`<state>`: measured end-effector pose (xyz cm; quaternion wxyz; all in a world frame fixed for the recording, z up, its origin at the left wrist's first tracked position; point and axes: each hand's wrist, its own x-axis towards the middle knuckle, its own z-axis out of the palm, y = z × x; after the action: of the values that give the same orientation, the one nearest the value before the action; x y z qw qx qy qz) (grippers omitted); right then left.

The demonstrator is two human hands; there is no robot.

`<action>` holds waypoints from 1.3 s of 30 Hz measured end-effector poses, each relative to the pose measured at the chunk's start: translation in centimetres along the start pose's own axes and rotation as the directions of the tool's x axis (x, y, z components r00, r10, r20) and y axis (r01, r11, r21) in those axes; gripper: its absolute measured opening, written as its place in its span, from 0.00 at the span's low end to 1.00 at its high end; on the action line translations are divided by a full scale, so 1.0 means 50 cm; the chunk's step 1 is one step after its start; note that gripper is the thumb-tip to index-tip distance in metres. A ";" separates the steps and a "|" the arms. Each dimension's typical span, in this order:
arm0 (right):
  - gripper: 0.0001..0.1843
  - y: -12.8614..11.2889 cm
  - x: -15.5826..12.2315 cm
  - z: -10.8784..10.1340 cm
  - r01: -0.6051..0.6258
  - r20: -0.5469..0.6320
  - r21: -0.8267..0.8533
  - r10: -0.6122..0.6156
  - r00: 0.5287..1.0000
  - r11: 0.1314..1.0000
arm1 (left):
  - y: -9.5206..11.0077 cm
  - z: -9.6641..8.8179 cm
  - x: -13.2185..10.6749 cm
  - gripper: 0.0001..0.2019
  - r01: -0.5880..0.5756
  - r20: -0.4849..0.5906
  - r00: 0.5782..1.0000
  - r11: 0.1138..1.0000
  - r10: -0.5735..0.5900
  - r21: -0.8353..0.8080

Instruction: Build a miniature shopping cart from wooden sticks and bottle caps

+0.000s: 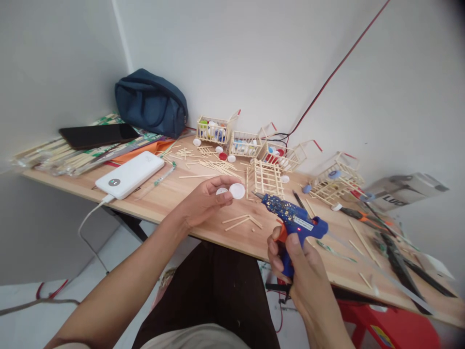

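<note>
Head view: wooden tabletop (203,186), miniature stick-built carts (244,148) along the wall side. Blue hot-glue gun (290,215) above it; right hand (303,257), grip wrapped round the handle, nozzle aimed toward left hand (205,198). Left grip pinches two white round caps (238,191), nozzle just apart. Cut sticks (236,219) lie nearer the wearer.

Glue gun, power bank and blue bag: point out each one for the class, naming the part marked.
Glue gun (287,215), head view: speckled blue body.
Power bank (131,173), head view: white top face.
Blue bag (150,105), head view: front side.
</note>
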<state>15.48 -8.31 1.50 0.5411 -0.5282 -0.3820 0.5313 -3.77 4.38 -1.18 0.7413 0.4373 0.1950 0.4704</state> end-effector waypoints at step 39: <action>0.24 0.034 0.005 0.028 -0.089 0.060 -0.066 0.093 0.994 0.994 | 0.018 0.006 0.002 0.17 -0.134 0.005 0.988 0.854 0.152 0.503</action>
<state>13.85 -8.04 0.01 0.4871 -0.5448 -0.3910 0.5595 -3.99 4.48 -0.26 0.5616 0.6197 0.2903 0.4650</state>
